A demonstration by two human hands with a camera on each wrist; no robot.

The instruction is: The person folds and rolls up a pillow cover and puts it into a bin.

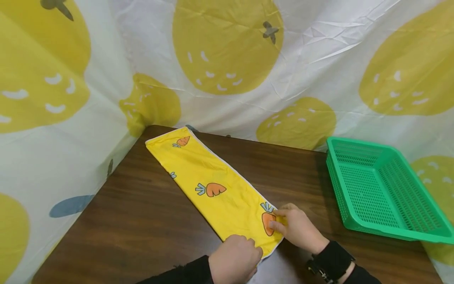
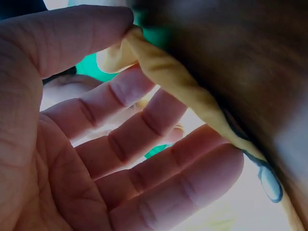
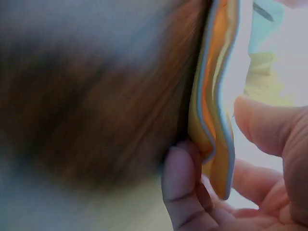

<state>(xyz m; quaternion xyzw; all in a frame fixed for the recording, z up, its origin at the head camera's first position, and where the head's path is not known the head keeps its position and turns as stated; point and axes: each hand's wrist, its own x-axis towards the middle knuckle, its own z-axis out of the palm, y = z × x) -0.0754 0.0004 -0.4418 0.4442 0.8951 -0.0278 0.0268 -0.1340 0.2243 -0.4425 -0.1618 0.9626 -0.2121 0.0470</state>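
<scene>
Yellow cloth (image 1: 216, 207), folded long, slants in the head view from near the table's (image 1: 142, 221) far left corner to its near edge, where the left hand (image 1: 235, 258) and right hand (image 1: 299, 227) grip it. A green basket (image 1: 369, 193) stands by the right edge. Left wrist view: thumb and forefinger pinch the cloth's edge. Right wrist view: thumb and fingers clasp its pale-trimmed layers.
</scene>
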